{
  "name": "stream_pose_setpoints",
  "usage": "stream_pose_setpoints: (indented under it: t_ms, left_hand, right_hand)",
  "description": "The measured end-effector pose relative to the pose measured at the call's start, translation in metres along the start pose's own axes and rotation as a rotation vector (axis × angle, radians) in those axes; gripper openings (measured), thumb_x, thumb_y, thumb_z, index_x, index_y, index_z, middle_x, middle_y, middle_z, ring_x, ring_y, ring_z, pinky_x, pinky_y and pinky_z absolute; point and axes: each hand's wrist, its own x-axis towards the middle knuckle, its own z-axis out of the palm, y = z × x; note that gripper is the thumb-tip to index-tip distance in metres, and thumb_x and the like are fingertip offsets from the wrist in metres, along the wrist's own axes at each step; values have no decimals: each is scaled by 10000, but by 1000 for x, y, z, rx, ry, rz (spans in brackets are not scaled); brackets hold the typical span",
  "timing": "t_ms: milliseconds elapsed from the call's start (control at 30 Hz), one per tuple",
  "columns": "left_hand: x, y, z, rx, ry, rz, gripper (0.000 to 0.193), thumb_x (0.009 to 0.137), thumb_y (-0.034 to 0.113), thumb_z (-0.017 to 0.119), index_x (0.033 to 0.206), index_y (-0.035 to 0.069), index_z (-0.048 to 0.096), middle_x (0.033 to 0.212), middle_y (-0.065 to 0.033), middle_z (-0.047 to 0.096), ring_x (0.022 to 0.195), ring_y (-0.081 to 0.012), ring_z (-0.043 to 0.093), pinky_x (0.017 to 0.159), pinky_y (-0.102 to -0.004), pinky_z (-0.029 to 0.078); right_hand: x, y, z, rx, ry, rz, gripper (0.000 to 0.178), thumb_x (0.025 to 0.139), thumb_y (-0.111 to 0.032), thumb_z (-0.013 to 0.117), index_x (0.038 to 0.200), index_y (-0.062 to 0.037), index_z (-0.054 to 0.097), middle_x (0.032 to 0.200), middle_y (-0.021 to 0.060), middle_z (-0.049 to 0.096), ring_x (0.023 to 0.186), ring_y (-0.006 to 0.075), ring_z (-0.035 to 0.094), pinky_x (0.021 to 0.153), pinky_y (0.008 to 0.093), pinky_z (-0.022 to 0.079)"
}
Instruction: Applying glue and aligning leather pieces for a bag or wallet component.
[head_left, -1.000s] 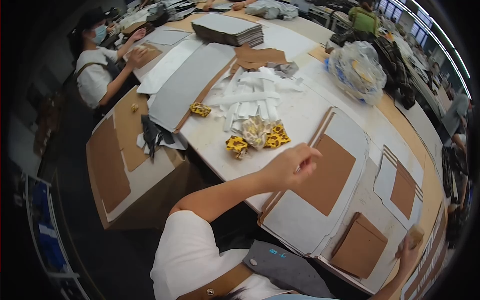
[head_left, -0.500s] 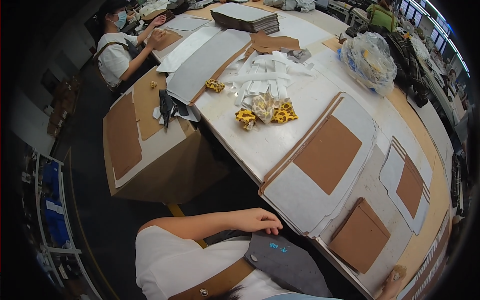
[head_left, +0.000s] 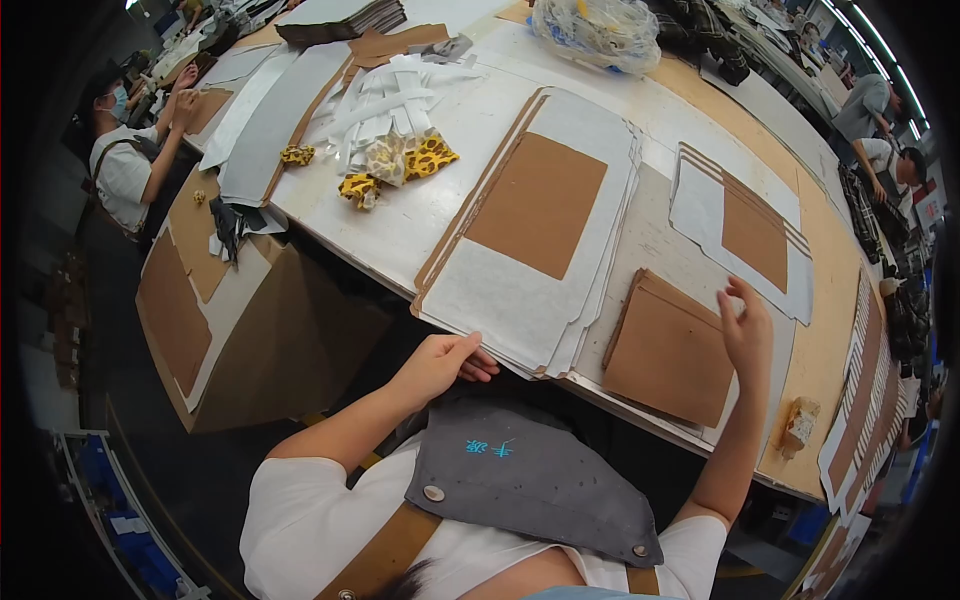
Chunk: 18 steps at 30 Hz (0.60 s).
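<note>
At the near edge of a stack of white sheets with brown edges point(head_left: 490, 300), my left hand point(head_left: 440, 362) has its thumb against the rim and its fingers curled below. It appears closed on the edge, though the grip is partly hidden. On the stack lies a brown rectangular piece point(head_left: 540, 205). My right hand point(head_left: 745, 325) is raised, empty, with its fingers apart, near the far right corner of a pile of brown square pieces point(head_left: 668, 355). A small yellowish block point(head_left: 798, 425) lies on the table right of that pile.
Another set of white and brown pieces point(head_left: 745, 230) lies farther right. White strips point(head_left: 390, 105) and leopard-print scraps point(head_left: 430, 155) are at mid-left. A large cardboard box point(head_left: 270, 340) stands left of the table. A co-worker point(head_left: 125, 180) works at the far left; a plastic bag point(head_left: 597, 35) sits at the back.
My view has swung right. My left hand has reached the stack's near edge. My right hand has let go of the yellowish block and risen beside the brown pile.
</note>
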Motion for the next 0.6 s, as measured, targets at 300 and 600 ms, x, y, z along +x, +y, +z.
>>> stream_pose_setpoints:
  t_ms: [300,600]
  left_hand:
    - [1,-7,-8,50,-53,32,388,960,253,426,853,-52,641,813,-130,659,733,-168,633,715,-267,504]
    - [-7,13,-35,314,-321,-16,311,959,189,431,1000,-31,646,979,-89,663,937,-135,597,869,-260,444]
  right_hand:
    - [113,-70,84,48,-101,-524,326,838,-285,574,1066,-53,590,982,131,615,956,284,569,802,369,458]
    - [236,-107,176,-63,-160,-396,455,825,-259,559,1231,-71,477,1136,178,576,1092,325,510,915,409,414]
